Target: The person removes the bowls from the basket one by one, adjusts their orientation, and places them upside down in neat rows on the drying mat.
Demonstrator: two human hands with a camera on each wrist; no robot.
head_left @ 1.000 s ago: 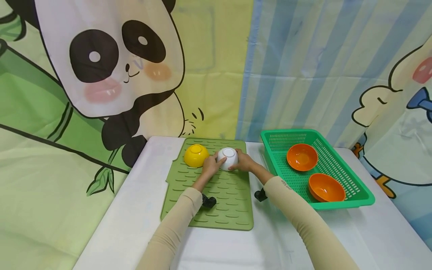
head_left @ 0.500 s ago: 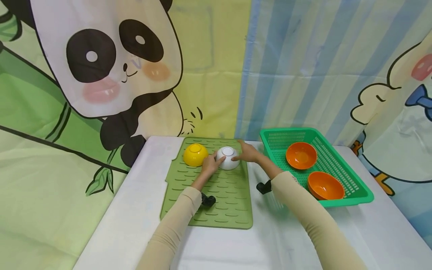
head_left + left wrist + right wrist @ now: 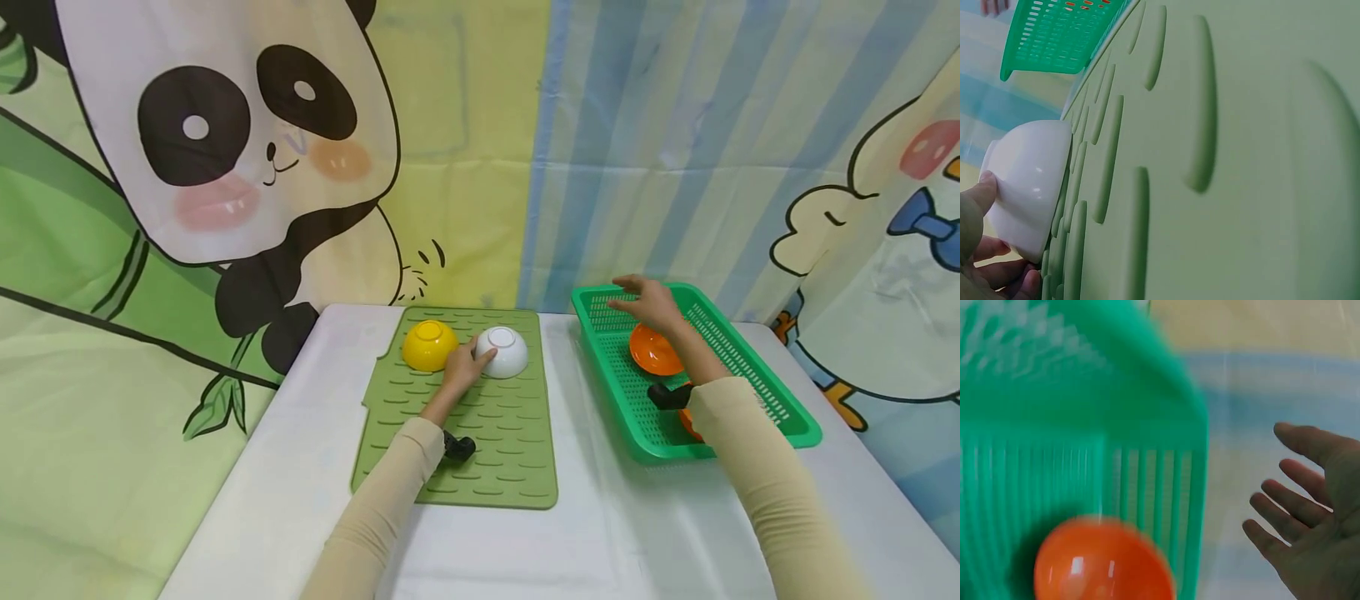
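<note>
A white bowl (image 3: pixel 506 357) sits upside down on the green ridged mat (image 3: pixel 495 442). My left hand (image 3: pixel 463 367) holds its left side: in the left wrist view the thumb lies on the bowl's outer wall near the foot, the other fingers around the rim. Just left of it, a yellow bowl (image 3: pixel 430 346) is also upside down. My right hand (image 3: pixel 652 307) is over the green basket (image 3: pixel 604 375), holding nothing, fingers spread in the right wrist view. Beneath that hand an upright orange bowl (image 3: pixel 651 354) is partly covered; the forearm hides most of a second orange bowl (image 3: pixel 687 423).
The perforated basket stands to the right of the mat on a white-covered table (image 3: pixel 517 554), with a strip of table between them. A curtain (image 3: pixel 480 225) printed with cartoon animals hangs close behind the table's back edge.
My right hand has let go of the white bowl and moved right, over the basket. My left hand has stayed on the white bowl. The head view has turned slightly right.
</note>
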